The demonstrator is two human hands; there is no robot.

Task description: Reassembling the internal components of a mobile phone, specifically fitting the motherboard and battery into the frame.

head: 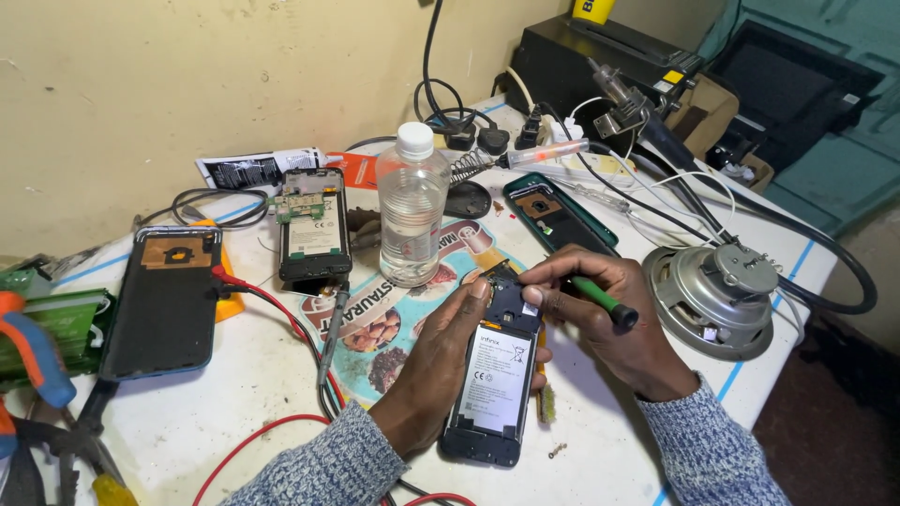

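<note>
An opened phone (pixel 494 375) lies back-up on the table, its white battery and dark circuit area exposed. My left hand (pixel 433 361) grips its left edge, fingertips at the upper corner. My right hand (pixel 609 319) holds a green-handled screwdriver (pixel 600 300), its tip down on the phone's upper part near the board.
A clear plastic bottle (pixel 411 206) stands behind the phone. Two other opened phones (pixel 313 230) (pixel 167 298) lie at left, a green back cover (pixel 559 215) at centre. A round speaker (pixel 716 298) sits right, with cables, red probe leads (pixel 272 309), soldering iron (pixel 548 152) and pliers (pixel 33 351).
</note>
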